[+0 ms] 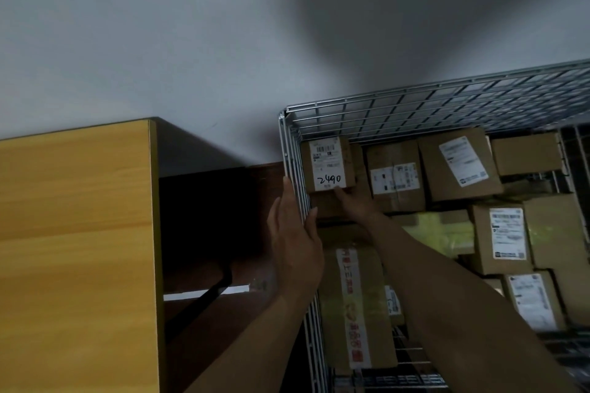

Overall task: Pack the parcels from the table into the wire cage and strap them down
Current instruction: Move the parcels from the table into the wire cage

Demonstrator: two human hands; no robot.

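Note:
The wire cage stands at the right against the wall, filled with several brown cardboard parcels. A small parcel with a white label marked "2490" sits in the cage's far left corner, on top of another box. My right hand reaches into the cage and touches the near side of that parcel; its fingers are partly hidden. My left hand lies flat and open against the outside of the cage's left wall. A long parcel with red-printed tape lies under my right forearm.
A yellow wooden table top fills the left side. Between it and the cage is a dark gap with brown floor and a black strap or bar. A yellow-green packet lies among the parcels.

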